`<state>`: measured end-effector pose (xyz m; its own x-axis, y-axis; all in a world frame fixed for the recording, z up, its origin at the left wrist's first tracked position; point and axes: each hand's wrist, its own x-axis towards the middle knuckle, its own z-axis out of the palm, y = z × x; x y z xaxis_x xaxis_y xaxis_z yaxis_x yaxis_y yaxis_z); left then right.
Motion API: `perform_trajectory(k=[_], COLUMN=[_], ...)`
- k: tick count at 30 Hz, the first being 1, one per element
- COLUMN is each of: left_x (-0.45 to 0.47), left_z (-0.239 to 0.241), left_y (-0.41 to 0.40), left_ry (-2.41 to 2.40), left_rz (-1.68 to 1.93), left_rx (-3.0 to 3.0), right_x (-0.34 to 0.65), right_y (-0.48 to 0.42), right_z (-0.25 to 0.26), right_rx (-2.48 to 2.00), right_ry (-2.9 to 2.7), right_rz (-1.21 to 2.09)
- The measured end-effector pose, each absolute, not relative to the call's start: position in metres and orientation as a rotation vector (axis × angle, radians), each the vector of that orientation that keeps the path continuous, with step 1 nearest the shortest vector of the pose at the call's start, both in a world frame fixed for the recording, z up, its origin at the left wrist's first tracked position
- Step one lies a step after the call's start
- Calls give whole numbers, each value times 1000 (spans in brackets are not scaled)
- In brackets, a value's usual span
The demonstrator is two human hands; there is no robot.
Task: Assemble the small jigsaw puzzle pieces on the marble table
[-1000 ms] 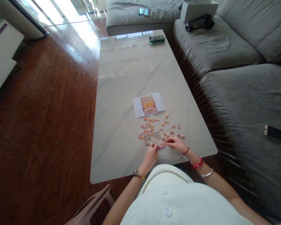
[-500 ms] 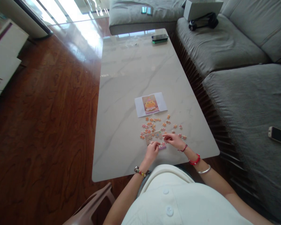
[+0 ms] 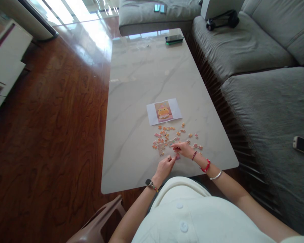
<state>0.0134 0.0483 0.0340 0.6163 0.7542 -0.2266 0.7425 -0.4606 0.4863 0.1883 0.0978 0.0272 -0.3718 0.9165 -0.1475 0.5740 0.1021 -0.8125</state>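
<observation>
We're moving our right hand (image 3: 183,149) inward over the jigsaw border (image 3: 164,144), apparently working its right side; our left hand (image 3: 165,167) is touching pink pieces (image 3: 178,157) (either grip, we cannot tell).

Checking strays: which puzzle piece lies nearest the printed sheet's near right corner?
The yellowish piece just below that corner of the sheet; all others lie farther off.

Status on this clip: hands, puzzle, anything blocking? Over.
Left hand at near edge of partly joined puzzle. Right hand over its right side, grip unclear. Loose pieces around; right hand hides part of puzzle.
</observation>
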Motion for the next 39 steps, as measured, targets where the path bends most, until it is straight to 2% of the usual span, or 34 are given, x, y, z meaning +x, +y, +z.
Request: perform_trajectory(k=[23,39], left_x=[18,31], left_z=[32,24], left_y=[47,45], left_ry=[1241,1342], left_rz=[-1,13], left_rx=[2256,2270], right_x=[190,182], right_y=[107,80], right_z=[33,35], right_rx=[-1433,-1412], right_ry=[-2102,-2233], right_rz=[1217,875])
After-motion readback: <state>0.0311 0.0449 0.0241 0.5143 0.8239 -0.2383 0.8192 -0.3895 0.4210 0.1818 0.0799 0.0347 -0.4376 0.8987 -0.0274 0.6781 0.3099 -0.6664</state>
